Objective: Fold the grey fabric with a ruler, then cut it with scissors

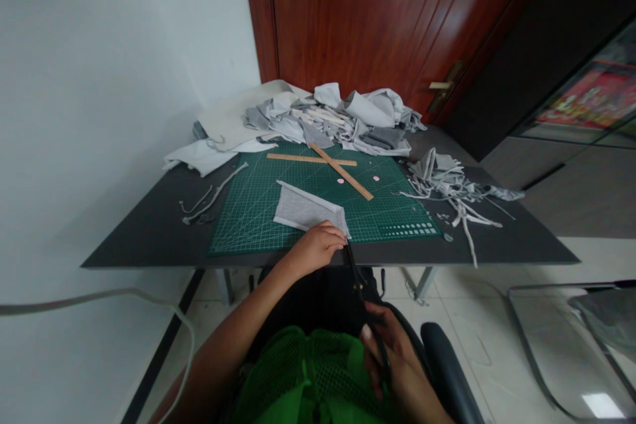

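Note:
A light grey piece of fabric (305, 207) with raised, folded-looking long edges lies on the green cutting mat (248, 212). My left hand (320, 243) is closed on its near right corner, fingers pinched together. In my right hand (392, 351) is a pair of black scissors (354, 268), gripped by the handles. The blades point away from me, and their tips reach the fabric corner beside my left fingertips. Whether the blades are on the cloth or just beside it, I cannot tell.
Two wooden rulers (342, 172) lie crossed on the mat, near small pink pieces (376, 178). Heaped grey and white fabric (377, 112) lines the table's back. Scraps (437, 175) are piled at right, and cloth strips (218, 192) lie left. A chair armrest (450, 371) is beside my right arm.

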### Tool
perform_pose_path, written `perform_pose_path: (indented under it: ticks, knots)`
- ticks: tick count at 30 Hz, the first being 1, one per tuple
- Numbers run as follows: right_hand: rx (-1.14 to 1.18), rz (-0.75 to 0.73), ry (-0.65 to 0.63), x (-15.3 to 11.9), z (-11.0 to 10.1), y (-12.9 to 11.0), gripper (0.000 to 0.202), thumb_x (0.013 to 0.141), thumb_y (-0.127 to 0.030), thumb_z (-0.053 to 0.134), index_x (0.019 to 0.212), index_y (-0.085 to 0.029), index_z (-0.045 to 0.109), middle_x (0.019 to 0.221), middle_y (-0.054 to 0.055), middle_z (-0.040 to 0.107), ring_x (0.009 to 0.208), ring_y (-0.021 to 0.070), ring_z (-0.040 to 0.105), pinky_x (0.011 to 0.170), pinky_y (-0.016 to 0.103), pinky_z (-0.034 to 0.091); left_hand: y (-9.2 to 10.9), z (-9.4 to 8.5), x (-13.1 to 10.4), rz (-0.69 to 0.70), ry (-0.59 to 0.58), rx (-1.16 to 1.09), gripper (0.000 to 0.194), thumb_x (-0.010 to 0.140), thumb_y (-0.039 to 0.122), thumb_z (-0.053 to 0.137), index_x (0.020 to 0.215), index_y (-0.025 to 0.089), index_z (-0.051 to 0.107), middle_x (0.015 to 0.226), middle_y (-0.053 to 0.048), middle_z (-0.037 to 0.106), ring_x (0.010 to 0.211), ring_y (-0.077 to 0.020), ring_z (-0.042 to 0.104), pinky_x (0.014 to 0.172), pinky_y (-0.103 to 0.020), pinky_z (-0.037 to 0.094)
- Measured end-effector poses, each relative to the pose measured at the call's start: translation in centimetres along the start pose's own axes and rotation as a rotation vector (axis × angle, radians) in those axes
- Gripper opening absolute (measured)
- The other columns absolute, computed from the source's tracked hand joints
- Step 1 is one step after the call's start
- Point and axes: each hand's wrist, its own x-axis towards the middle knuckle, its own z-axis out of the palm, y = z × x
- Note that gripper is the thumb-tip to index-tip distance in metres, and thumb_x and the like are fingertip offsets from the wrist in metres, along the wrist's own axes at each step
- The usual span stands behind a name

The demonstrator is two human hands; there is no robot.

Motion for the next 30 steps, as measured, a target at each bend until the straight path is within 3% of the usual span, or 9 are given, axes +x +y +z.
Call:
perform_pose_path:
  ticks: [11, 15, 18, 23, 30]
  knots:
    - [-0.027, -0.035, -0.027, 1.5, 0.1, -2.8, 0.08, 0.077, -0.071, 0.079, 0.131, -0.02, 0.05, 0.06, -0.01, 0.052, 0.039, 0.0067, 0.037, 0.034, 0.017, 0.032, 0.3, -0.2, 0.1, 0.001, 0.041, 0.006, 0.017, 0.095, 0.009, 0.065, 0.092, 0.019, 0.077, 0.097, -0.004, 0.081, 0.092, -0.0189, 0.072, 0.089, -0.036, 0.053]
    - [-0.043, -0.035, -0.03, 1.5, -0.3, -2.8, 0.078, 0.077, -0.072, 0.079, 0.129, -0.02, 0.052, 0.062, -0.01, 0.053, 0.038, 0.0055, 0.036, 0.034, 0.017, 0.033, 1.0, -0.4, 0.2, -0.106, 0.102, 0.194, 0.01, 0.089, 0.014, 0.076, 0.097, 0.021, 0.077, 0.1, -0.006, 0.079, 0.1, -0.0248, 0.067, 0.091, -0.041, 0.052]
    - [-0.057, -0.033, -0.044, 1.4, -0.7, -2.7, 0.077, 0.077, -0.072, 0.079, 0.128, -0.02, 0.052, 0.063, -0.01, 0.054, 0.038, 0.0047, 0.035, 0.034, 0.017, 0.032, 1.2, -0.7, 0.2, -0.173, 0.084, 0.312, 0.017, 0.083, 0.018, 0.083, 0.099, 0.022, 0.078, 0.105, -0.006, 0.078, 0.103, -0.0283, 0.064, 0.092, -0.045, 0.05]
    - [-0.008, -0.025, -0.054, 1.4, -1.2, -2.5, 0.077, 0.075, -0.071, 0.081, 0.126, -0.021, 0.053, 0.061, -0.011, 0.049, 0.039, 0.0054, 0.034, 0.033, 0.017, 0.033, 1.0, -0.7, 0.3, -0.167, 0.015, 0.26, 0.01, 0.09, 0.015, 0.076, 0.086, 0.024, 0.079, 0.099, -0.001, 0.08, 0.097, -0.0235, 0.065, 0.09, -0.041, 0.046]
    - [0.008, -0.034, -0.053, 1.3, -1.0, -2.4, 0.076, 0.077, -0.072, 0.079, 0.126, -0.021, 0.052, 0.064, -0.011, 0.049, 0.041, 0.0052, 0.034, 0.034, 0.016, 0.032, 0.5, -0.4, 0.1, -0.112, 0.02, 0.151, 0.016, 0.094, 0.01, 0.066, 0.09, 0.021, 0.076, 0.094, -0.002, 0.081, 0.094, -0.0217, 0.073, 0.09, -0.037, 0.05]
